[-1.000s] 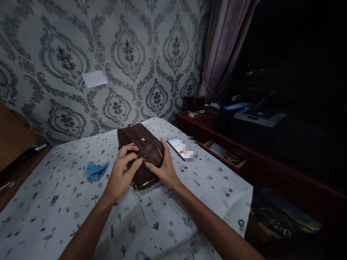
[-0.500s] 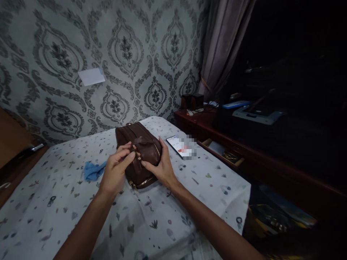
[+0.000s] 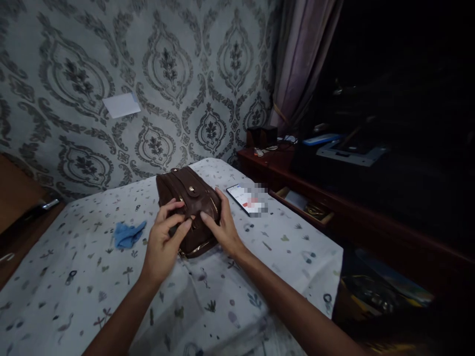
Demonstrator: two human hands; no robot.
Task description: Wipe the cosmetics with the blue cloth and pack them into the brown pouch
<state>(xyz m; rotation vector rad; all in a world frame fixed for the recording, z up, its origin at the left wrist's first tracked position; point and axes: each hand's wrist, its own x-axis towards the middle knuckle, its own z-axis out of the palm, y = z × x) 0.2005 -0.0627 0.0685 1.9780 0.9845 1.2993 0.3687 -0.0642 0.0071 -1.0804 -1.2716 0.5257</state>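
Note:
A brown leather bag (image 3: 185,185) with gold zips lies on the patterned white cloth. Its strap, bearing a round gold stud, runs flat along the top. My left hand (image 3: 163,240) is at the near left of the bag, fingers curled over the leather and thumb beside a small gold fitting. What its fingertips pinch is partly hidden. On the right side, my right hand (image 3: 224,227) grips the bag, its thumb pressing on top and its fingers along the side.
A blue cloth (image 3: 129,234) lies crumpled left of the bag. To the right rests a phone (image 3: 243,198) with a lit, partly blurred screen. Beyond the cloth's edge stands a dark red desk (image 3: 256,157) with an open drawer (image 3: 326,218). A patterned wall (image 3: 166,99) rises behind.
The strap, raised between my hands before, now lies flat with its gold stud showing. My left fingers have spread somewhat, and my right thumb has moved slightly up onto the bag's top.

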